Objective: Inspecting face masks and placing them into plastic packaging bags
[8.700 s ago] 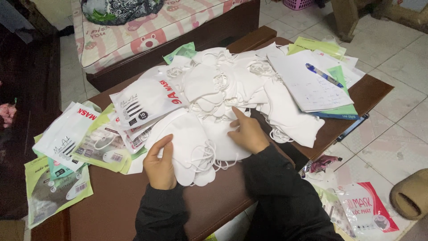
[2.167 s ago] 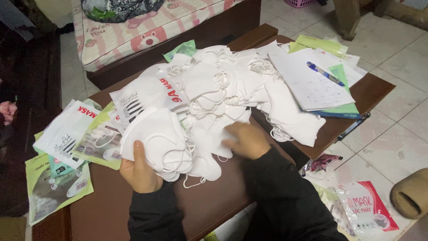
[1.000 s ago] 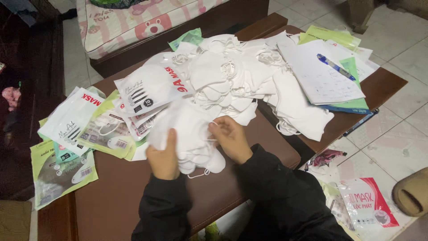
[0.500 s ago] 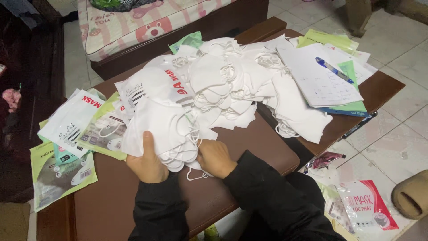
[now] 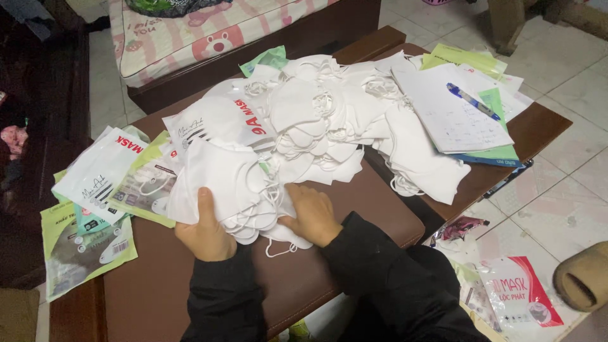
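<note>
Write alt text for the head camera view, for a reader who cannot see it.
Two bare hands, the left hand and right hand, grip a stack of white face masks on a brown table. Behind it lies a larger heap of loose masks, with mask packets to the left and a notepad bearing a blue pen to the right.

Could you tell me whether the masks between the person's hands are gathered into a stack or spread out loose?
Gathered into a stack: the left hand and right hand press its two sides, layered edges showing at the bottom.
</note>
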